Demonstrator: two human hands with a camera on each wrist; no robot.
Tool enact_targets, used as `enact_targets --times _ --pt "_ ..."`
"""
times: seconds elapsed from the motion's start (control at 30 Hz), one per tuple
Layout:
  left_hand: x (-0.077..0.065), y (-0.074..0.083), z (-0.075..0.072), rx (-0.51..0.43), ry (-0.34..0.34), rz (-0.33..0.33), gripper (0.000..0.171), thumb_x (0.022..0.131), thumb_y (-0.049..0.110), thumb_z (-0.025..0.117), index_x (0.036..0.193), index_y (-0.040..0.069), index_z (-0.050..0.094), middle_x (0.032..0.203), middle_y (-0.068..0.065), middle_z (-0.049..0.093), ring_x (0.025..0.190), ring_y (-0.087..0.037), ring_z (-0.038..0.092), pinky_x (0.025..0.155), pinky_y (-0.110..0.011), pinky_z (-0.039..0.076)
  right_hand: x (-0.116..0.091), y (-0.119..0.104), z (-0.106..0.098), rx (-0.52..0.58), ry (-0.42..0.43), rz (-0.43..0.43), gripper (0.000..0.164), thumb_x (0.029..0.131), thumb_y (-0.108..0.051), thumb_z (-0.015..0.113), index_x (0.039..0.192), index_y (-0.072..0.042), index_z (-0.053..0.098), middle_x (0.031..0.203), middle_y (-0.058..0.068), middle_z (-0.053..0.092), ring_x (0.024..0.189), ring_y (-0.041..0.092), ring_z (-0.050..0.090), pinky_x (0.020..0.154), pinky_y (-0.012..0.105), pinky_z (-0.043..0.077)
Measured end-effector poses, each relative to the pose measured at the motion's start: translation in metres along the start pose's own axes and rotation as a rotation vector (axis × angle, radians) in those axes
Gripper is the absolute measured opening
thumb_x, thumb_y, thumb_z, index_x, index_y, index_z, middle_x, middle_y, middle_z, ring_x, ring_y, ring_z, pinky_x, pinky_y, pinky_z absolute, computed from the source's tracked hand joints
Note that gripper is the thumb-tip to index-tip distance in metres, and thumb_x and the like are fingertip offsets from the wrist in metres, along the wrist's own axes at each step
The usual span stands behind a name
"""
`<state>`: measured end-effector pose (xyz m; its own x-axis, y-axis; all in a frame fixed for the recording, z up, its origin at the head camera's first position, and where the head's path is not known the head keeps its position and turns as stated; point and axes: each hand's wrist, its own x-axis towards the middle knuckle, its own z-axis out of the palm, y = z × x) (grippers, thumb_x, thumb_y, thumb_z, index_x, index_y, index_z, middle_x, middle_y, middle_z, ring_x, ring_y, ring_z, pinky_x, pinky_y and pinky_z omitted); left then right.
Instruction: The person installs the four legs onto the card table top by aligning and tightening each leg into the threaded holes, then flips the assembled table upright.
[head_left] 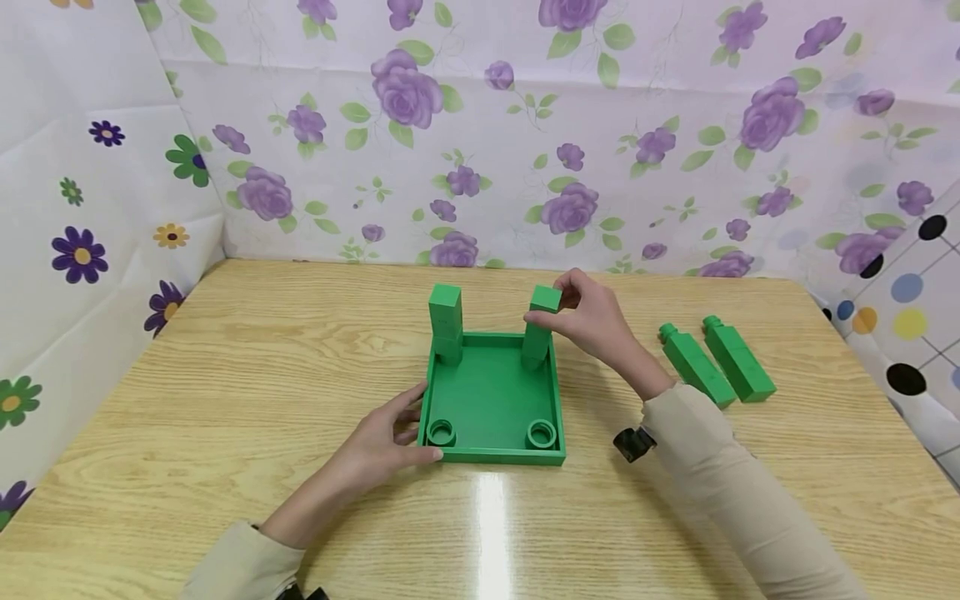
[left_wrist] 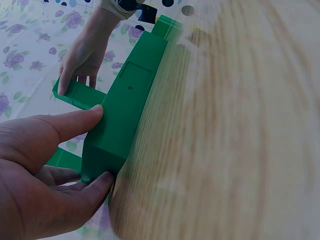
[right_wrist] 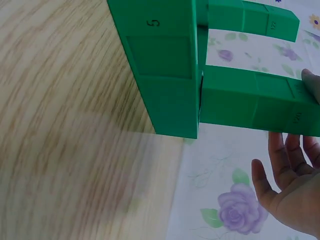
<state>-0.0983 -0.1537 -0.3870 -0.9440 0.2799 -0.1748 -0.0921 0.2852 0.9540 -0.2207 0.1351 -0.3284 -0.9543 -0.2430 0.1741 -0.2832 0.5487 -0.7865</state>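
A green square toy tabletop (head_left: pixel 495 400) with a raised rim lies on the wooden table. Two round sockets, left (head_left: pixel 442 432) and right (head_left: pixel 541 434), show in its near corners. My left hand (head_left: pixel 378 442) grips its near left corner, thumb on the near rim and fingers along the left side. Upright at the far right corner is a green table leg (head_left: pixel 536 342), its upper end pinched between the thumb and fingers of my right hand (head_left: pixel 588 317). Another table leg (head_left: pixel 447 321) stands at the far left corner. In the right wrist view the pinched leg (right_wrist: pixel 240 97) meets the tabletop (right_wrist: pixel 165 70).
Two more green legs, one nearer (head_left: pixel 697 367) and one farther right (head_left: pixel 738 358), lie side by side on the wooden table (head_left: pixel 262 358), their round ends pointing away. Flowered cloth (head_left: pixel 487 150) hangs behind the table's far edge, with patterned cloth at both sides.
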Motion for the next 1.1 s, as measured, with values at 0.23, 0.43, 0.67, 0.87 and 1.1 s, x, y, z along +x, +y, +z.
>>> enact_targets --times 0.23,0.43,0.67,0.87,1.1 --pt "-0.001 0.001 -0.001 0.008 0.007 -0.009 0.089 0.080 0.001 0.078 0.153 0.008 0.027 0.138 -0.020 0.046 0.121 -0.037 0.052 0.093 -0.035 0.052 -0.001 -0.003 -0.003 -0.008 -0.053 -0.032 0.051 0.082 -0.033 0.079 0.121 -0.006 0.057 0.115 0.010 0.058 0.107 0.028 0.054 0.090 0.043 0.048" --pt "-0.002 0.002 -0.001 0.027 0.014 -0.013 0.089 0.080 0.003 0.079 0.153 0.008 0.027 0.140 -0.020 0.045 0.124 -0.036 0.050 0.099 -0.037 0.047 0.000 0.001 -0.020 0.183 -0.260 -0.079 0.060 0.090 -0.024 0.072 0.142 -0.008 0.046 0.141 0.010 0.046 0.129 0.028 0.043 0.107 0.041 0.038" --pt "-0.001 0.001 -0.002 0.026 0.010 -0.008 0.090 0.080 0.003 0.079 0.153 0.006 0.026 0.141 -0.020 0.045 0.125 -0.036 0.049 0.101 -0.038 0.045 0.007 0.010 -0.036 0.354 -0.422 -0.071 0.062 0.093 -0.019 0.068 0.148 -0.011 0.040 0.148 0.008 0.042 0.138 0.024 0.033 0.111 0.045 0.033" --pt "-0.002 0.001 -0.002 0.011 0.002 -0.001 0.089 0.080 0.002 0.078 0.153 0.006 0.026 0.141 -0.022 0.043 0.124 -0.036 0.050 0.098 -0.037 0.048 0.014 0.012 -0.038 0.429 -0.498 -0.080 0.059 0.094 -0.013 0.064 0.148 -0.007 0.039 0.147 0.011 0.044 0.136 0.022 0.037 0.111 0.042 0.033" --pt "-0.002 0.002 -0.002 0.010 -0.008 0.007 0.088 0.081 0.002 0.077 0.153 0.008 0.027 0.142 -0.021 0.043 0.123 -0.034 0.050 0.098 -0.037 0.048 0.016 0.013 -0.038 0.442 -0.510 -0.075 0.055 0.095 -0.013 0.063 0.146 -0.006 0.043 0.140 0.011 0.052 0.128 0.022 0.047 0.106 0.038 0.039"
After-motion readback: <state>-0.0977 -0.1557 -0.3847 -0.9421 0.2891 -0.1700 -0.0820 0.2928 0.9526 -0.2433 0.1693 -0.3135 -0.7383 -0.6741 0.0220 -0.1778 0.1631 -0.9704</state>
